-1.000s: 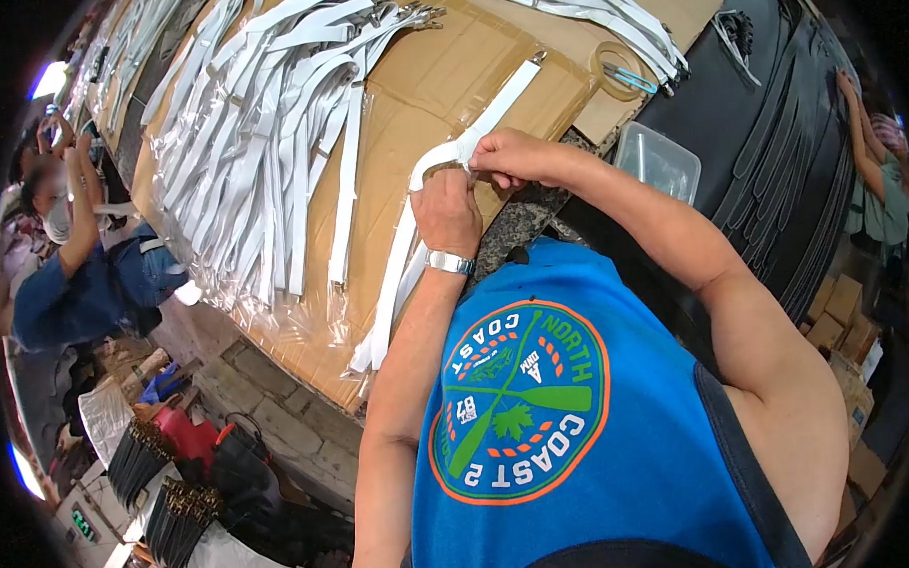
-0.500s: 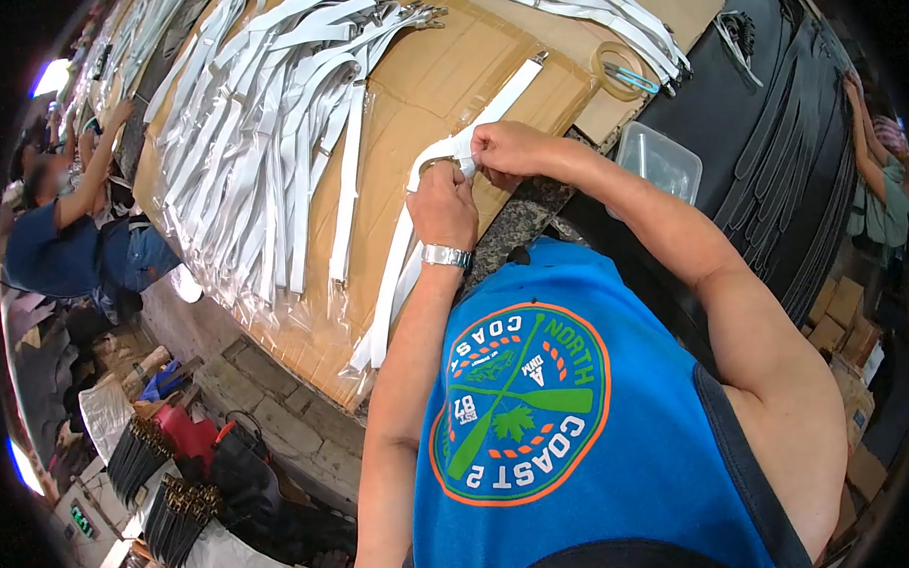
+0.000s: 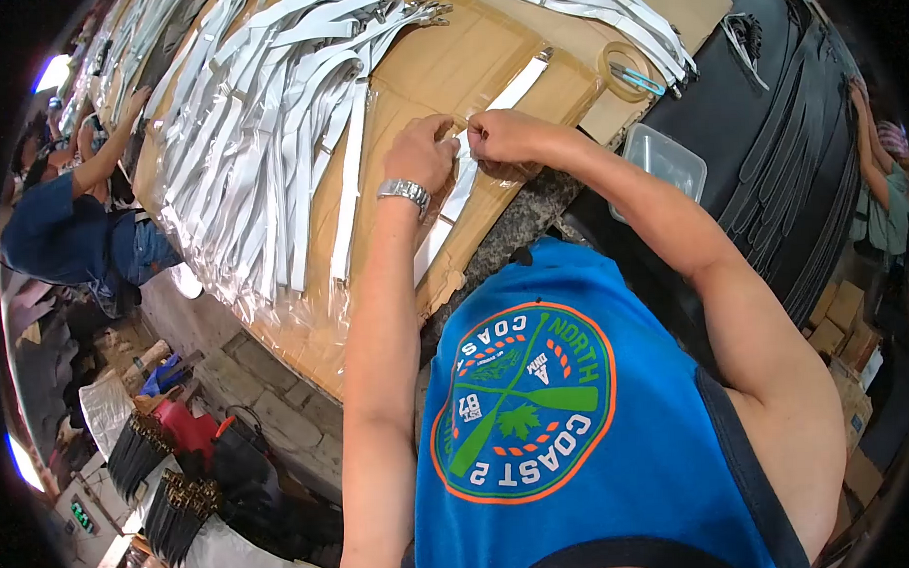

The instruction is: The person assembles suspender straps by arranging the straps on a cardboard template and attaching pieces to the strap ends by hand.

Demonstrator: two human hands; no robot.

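Observation:
One white elastic strap (image 3: 458, 196) lies nearly straight across the cardboard, a metal clip (image 3: 545, 55) at its far end. My left hand (image 3: 420, 153), with a metal watch on the wrist, is at the strap's left edge. Its fingers are curled together, and what they pinch is hidden. My right hand (image 3: 510, 139) is closed over the middle of the strap, thumb and fingertips pressed together. Shiny clear plastic shows around the strap and under my right hand. To the left lies a big pile of white straps (image 3: 269, 140) with metal clips, partly in clear plastic.
A tape roll (image 3: 624, 71) with a blue-handled tool (image 3: 636, 78) lies at the upper right. Near my right forearm stands a clear plastic box (image 3: 663, 167). Black straps (image 3: 771, 163) cover the right side. Other people work at left (image 3: 82, 217) and far right (image 3: 882, 189).
The strap, looped around my hands before, now lies straighter, its near part shifted right. My left hand has moved up and left, away from my right hand, which stays nearly in place.

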